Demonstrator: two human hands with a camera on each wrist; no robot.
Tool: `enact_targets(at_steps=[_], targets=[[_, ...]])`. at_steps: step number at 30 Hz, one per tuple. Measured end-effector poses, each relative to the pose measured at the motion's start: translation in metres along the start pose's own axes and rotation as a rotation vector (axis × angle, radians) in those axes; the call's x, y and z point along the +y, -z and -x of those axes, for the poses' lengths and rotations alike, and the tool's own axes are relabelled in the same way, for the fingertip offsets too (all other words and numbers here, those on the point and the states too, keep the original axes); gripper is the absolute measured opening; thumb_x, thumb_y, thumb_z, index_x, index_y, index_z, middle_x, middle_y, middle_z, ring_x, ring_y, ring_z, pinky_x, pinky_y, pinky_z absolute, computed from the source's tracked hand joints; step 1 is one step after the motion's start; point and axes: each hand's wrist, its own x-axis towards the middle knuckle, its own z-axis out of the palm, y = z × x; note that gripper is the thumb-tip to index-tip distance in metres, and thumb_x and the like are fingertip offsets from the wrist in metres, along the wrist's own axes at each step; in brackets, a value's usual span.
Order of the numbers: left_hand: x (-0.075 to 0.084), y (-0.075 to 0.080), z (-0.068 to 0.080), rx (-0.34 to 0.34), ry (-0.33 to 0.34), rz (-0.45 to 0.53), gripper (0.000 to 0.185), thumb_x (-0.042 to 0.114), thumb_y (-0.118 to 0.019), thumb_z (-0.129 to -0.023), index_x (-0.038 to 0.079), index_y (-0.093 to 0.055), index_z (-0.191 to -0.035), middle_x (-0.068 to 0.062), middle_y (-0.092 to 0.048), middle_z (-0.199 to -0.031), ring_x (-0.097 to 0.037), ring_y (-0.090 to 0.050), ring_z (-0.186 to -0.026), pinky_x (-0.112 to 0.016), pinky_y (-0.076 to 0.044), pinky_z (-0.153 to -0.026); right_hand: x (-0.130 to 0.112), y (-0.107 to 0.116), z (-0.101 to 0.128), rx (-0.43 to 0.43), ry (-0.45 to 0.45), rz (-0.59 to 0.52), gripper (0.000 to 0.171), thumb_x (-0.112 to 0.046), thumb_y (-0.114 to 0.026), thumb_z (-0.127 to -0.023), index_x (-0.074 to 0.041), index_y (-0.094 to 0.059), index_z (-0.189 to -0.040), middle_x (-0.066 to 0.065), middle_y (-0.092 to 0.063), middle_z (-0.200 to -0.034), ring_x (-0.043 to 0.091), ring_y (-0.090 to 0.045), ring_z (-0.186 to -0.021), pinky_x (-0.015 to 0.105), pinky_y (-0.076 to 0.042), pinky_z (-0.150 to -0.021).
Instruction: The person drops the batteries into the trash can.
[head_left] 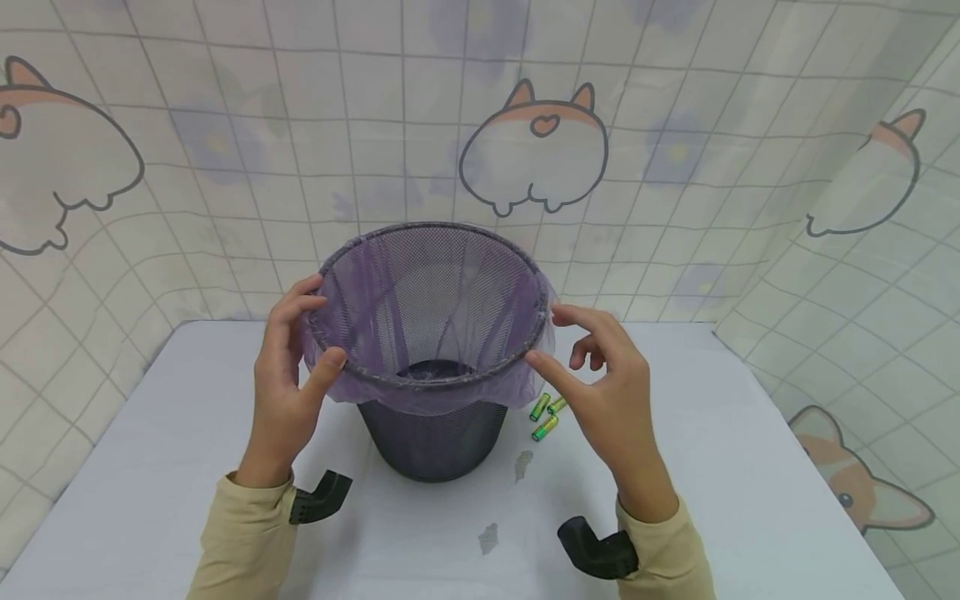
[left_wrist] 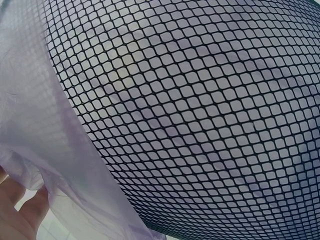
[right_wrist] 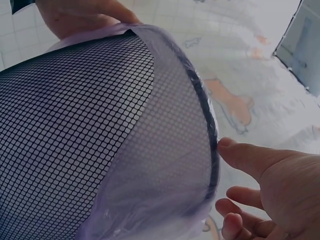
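A black mesh wastebasket (head_left: 433,442) stands upright on the white table, lined with a thin purple bin bag (head_left: 435,398). The bag's edge is folded out over the rim and hangs around the outside. My left hand (head_left: 285,383) is at the left of the rim, thumb and fingertips spread along the bag-covered edge. On the right side, my right hand (head_left: 603,375) has its thumb tip at the rim and its index fingertip near the bag, the other fingers loosely bent. The right wrist view shows that thumb (right_wrist: 250,157) against the bag-covered rim.
Three green batteries (head_left: 545,428) lie on the table (head_left: 712,467), right of the basket. Two grey leaf-shaped patches (head_left: 489,539) mark the tabletop in front. A patterned curtain (head_left: 405,108) surrounds the back and sides. Black wrist mounts (head_left: 600,550) stick out from both sleeves.
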Motion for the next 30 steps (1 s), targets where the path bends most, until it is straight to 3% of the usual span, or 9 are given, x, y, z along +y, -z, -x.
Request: enact_targets(at_steps=[16, 30], targets=[[0.0, -0.001, -0.001, 0.001, 0.002, 0.011, 0.048, 0.006, -0.06, -0.088, -0.01, -0.043, -0.13, -0.016, -0.037, -0.15, -0.027, -0.03, -0.144, -0.027, -0.026, -0.118, 0.025, 0.008, 0.011, 0.032, -0.098, 0.019, 0.048, -0.01, -0.081, -0.075, -0.013, -0.066, -0.121, 0.005, -0.067, -0.107, 0.01, -0.046, -0.069, 0.022, -0.034, -0.068], [0.0, -0.001, 0.0, 0.002, 0.001, 0.0, 0.049, 0.01, -0.061, -0.089, -0.01, -0.043, -0.13, -0.016, -0.037, -0.15, -0.027, -0.029, -0.144, -0.028, -0.023, -0.12, 0.048, 0.012, 0.019, -0.02, -0.196, 0.075, 0.045, -0.015, -0.081, -0.077, -0.014, -0.066, -0.12, 0.002, -0.067, -0.108, 0.01, -0.048, -0.07, 0.025, -0.036, -0.069]])
